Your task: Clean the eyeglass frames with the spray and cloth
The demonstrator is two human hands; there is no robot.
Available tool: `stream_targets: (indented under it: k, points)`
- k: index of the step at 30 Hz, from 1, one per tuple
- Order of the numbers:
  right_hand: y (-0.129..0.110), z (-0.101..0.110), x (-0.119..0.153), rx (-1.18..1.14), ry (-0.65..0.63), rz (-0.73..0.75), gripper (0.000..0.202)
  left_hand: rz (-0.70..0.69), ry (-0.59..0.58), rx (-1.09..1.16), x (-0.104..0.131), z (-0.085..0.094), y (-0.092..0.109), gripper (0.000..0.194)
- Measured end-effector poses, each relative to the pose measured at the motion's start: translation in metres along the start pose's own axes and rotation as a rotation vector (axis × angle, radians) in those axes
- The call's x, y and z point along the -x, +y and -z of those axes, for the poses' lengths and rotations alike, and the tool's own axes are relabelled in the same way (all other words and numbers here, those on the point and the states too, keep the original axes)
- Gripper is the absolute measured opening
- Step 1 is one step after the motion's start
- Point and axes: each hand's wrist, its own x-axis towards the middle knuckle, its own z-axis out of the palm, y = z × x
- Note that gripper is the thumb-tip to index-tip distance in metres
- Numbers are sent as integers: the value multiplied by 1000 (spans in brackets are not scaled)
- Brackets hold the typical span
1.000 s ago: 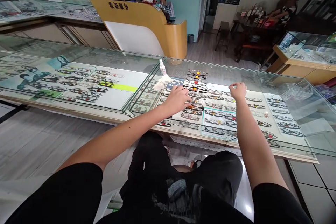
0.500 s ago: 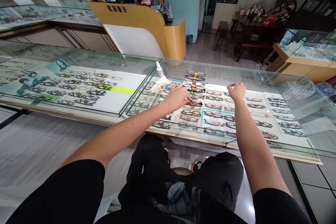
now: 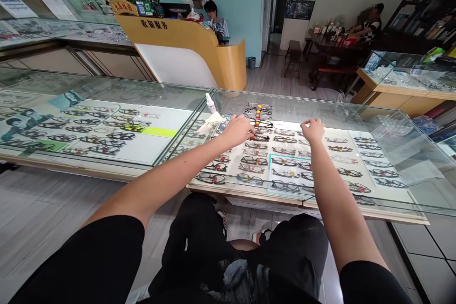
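Note:
My left hand (image 3: pixel 239 130) is over the glass counter with its fingers bent together, the fingertips at one end of a dark pair of eyeglasses (image 3: pixel 261 137). Just beyond it, more eyeglasses (image 3: pixel 259 106) with orange and red tags are lined up in a column. My right hand (image 3: pixel 313 130) is raised over the counter farther right, fingers pinched together; whether anything small is between them is hidden. Left of my left hand, a white spray bottle (image 3: pixel 210 103) stands beside a crumpled pale cloth (image 3: pixel 210 123).
Rows of eyeglasses (image 3: pixel 285 185) lie under the glass of the display counter (image 3: pixel 409 211). Another glass case (image 3: pixel 171 90) adjoins on the left. A person sits behind the yellow cash desk (image 3: pixel 231 64); another person (image 3: pixel 370 26) sits at a dark table at back right.
The camera view has tilted up and shifted slightly, so the counter appears a little lower and farther left. Both hands keep nearly the same places over the counter.

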Motion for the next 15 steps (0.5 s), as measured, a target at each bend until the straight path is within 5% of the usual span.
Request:
stream_targets:
  k: [15]
  points:
    - [-1,0,1,2,10,-1,12,-25,-75,40,-34,5,-17,20]
